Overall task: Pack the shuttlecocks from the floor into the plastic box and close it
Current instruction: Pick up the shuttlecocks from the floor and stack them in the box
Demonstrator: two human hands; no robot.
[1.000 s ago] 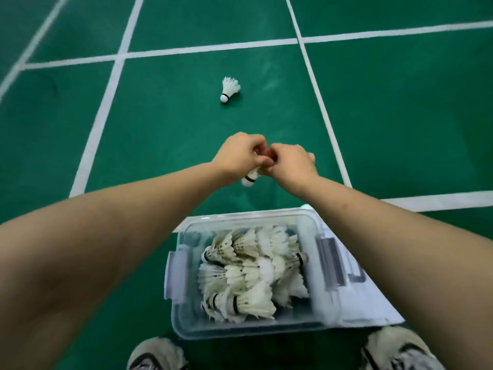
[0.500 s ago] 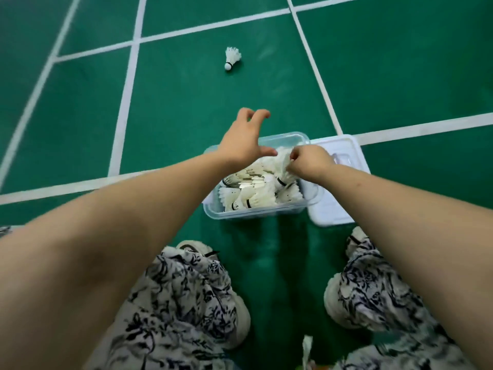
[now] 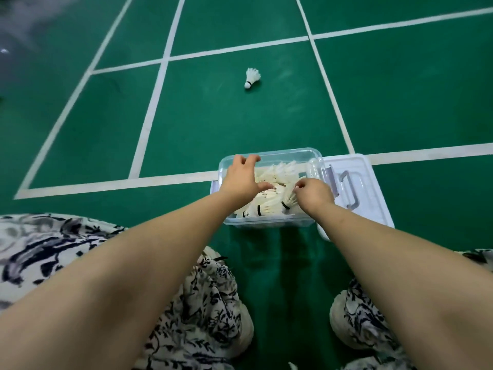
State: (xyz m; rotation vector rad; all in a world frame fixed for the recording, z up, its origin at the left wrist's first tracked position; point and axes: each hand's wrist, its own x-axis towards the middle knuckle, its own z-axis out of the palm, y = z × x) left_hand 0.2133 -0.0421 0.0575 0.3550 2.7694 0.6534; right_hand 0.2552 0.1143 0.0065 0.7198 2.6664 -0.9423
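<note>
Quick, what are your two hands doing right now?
Left hand: open, fingers spread over the clear plastic box.
Right hand: closed, pinching a white feathered shuttlecock inside the box.

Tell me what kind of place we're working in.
Most likely a badminton court: a green sports floor marked with white court lines, a loose shuttlecock lying on it, and a clear plastic box full of shuttlecocks.

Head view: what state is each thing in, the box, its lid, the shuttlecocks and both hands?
plastic box, open, nearly full.
lid, off, on the floor beside the box.
loose shuttlecock, on the floor, unpacked.
left hand, open, above the box.
right hand, pinching the feathers of the top shuttlecock in the box.
</note>
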